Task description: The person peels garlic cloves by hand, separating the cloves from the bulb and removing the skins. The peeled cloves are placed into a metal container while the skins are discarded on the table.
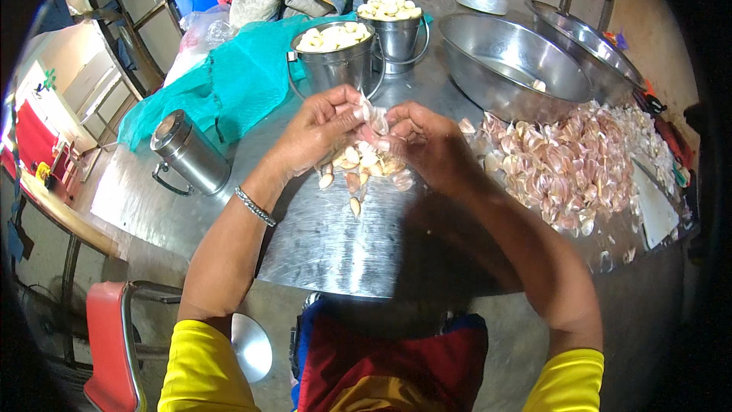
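My left hand (331, 129) and my right hand (426, 140) meet over the metal table, both pinching a pale, papery piece of garlic skin (374, 117) between the fingertips. Beneath them lies a small pile of garlic cloves (372, 163), some in brownish skin, a few spread toward me. To the right is a large heap of pinkish garlic cloves or skins (560, 166). Behind my hands stand two metal pails, the nearer pail (337, 68) and the farther pail (397, 37), both filled with peeled garlic cloves.
A wide steel basin (514, 63) holds a pale piece, with another metal basin (589, 40) behind it. A lidded metal mug (191, 151) stands left, near green mesh (246, 80). A white flat sheet (652, 206) lies right. A red chair (108, 343) is at lower left.
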`<move>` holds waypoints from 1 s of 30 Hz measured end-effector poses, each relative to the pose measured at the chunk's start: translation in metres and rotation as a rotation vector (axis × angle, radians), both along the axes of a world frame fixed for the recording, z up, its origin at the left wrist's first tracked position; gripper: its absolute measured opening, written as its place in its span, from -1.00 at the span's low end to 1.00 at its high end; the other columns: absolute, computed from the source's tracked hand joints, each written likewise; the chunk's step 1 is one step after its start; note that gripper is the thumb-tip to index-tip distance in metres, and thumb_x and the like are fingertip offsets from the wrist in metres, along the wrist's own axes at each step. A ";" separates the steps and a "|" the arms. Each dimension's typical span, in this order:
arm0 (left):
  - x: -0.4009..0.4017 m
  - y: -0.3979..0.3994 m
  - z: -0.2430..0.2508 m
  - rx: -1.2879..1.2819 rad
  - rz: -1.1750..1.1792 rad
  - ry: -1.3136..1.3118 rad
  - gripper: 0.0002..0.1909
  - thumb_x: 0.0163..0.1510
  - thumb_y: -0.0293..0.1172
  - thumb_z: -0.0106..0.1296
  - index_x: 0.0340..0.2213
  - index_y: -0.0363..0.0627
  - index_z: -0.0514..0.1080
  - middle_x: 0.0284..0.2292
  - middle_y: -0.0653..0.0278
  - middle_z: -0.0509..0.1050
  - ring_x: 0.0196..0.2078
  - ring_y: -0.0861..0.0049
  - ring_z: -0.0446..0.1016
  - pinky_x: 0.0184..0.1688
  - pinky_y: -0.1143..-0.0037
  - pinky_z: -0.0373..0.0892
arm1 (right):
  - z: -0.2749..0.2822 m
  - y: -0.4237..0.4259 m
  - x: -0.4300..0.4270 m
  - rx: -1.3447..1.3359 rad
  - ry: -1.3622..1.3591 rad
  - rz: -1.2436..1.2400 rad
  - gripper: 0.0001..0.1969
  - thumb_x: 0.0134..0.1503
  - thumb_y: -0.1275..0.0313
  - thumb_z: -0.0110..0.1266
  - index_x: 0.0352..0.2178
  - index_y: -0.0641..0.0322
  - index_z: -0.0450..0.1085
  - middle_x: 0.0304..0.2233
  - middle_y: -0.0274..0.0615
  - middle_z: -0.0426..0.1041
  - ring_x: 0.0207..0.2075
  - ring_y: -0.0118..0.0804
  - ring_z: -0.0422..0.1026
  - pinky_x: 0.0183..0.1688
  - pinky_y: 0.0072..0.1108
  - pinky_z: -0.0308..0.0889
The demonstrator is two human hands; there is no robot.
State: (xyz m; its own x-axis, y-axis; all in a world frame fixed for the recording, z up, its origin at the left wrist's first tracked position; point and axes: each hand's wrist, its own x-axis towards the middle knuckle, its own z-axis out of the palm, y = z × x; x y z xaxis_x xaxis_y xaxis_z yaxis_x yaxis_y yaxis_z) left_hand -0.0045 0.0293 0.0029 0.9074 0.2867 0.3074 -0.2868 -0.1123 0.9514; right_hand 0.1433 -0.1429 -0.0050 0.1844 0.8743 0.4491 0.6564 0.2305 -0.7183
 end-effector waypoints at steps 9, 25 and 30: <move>-0.001 0.019 0.003 -0.034 0.060 -0.014 -0.86 0.25 -0.38 -0.03 -0.23 -0.20 0.35 -0.29 0.19 0.54 -0.23 0.48 0.57 -0.12 0.52 0.50 | -0.013 0.007 0.001 0.186 -0.400 0.172 -0.45 0.06 0.30 0.23 0.04 0.35 0.31 -0.03 0.17 0.42 0.08 0.10 0.35 0.15 -0.25 0.21; -0.006 0.047 -0.002 0.005 0.267 -0.106 -0.88 0.17 -0.43 0.08 -0.30 -0.20 0.39 -0.35 0.24 0.52 -0.32 0.59 0.49 -0.23 0.57 0.41 | 0.002 0.036 -0.011 0.053 -0.364 0.183 -0.65 0.20 0.29 0.06 -0.07 0.31 0.44 -0.08 0.05 0.48 -0.06 -0.03 0.46 0.01 -0.40 0.33; -0.002 0.046 -0.004 -0.016 0.229 -0.151 -0.91 0.16 -0.48 0.07 -0.32 -0.23 0.40 -0.38 0.24 0.53 -0.34 0.61 0.49 -0.26 0.59 0.41 | -0.020 0.054 -0.021 0.130 -0.506 0.191 -0.68 0.10 0.34 0.17 -0.13 0.29 0.48 -0.14 0.01 0.50 -0.11 -0.03 0.47 -0.05 -0.40 0.34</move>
State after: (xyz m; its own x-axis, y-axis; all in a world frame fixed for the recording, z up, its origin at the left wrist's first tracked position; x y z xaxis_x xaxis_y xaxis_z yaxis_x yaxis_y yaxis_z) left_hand -0.0069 0.0757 -0.0016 0.7626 0.4849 0.4281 -0.3946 -0.1758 0.9019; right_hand 0.1221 -0.0893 -0.0254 -0.2383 0.8026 0.5469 0.8502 0.4446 -0.2820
